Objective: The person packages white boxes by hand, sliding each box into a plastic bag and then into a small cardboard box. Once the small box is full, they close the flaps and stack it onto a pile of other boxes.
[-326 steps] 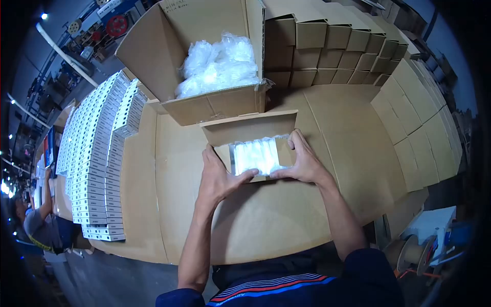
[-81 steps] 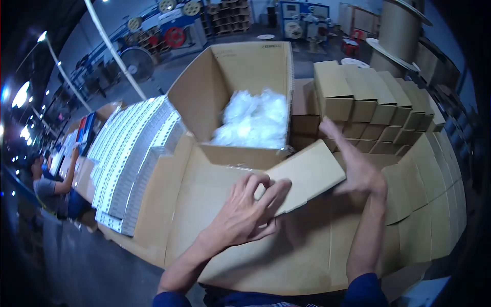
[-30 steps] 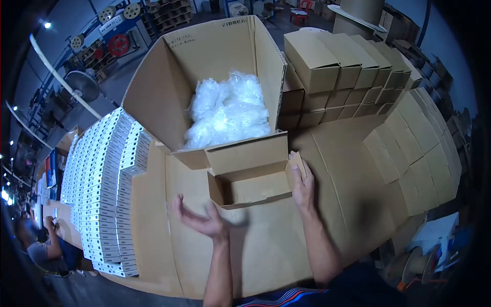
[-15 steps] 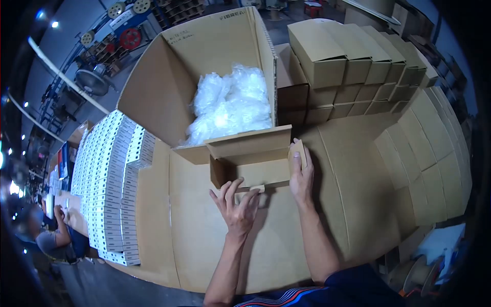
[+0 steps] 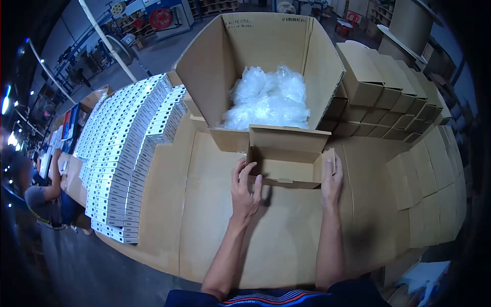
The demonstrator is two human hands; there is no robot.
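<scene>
A small open cardboard box [image 5: 286,170] sits in front of me with its long lid flap [image 5: 289,138] raised at the back. Its inside is bare brown card. My left hand [image 5: 245,197] is at the box's left end, fingers curled around the corner and thumb near the front wall. At the opposite end, my right hand [image 5: 331,187] grips the right side flap, thumb on the inner face and fingers behind it. Right behind stands a large open carton [image 5: 202,66] with clear plastic bags [image 5: 268,100] in it.
White printed small boxes [image 5: 120,158] are stacked at left. Closed brown boxes [image 5: 378,97] stand in rows at back right, and folded cardboard [image 5: 434,189] lies at right. Another person [image 5: 43,197] works at far left. The work surface [image 5: 220,174] is covered with cardboard.
My view has swung left, so everything appears further right. My left hand has moved from the front tab to the box's left end; my right hand stays on the right flap.
</scene>
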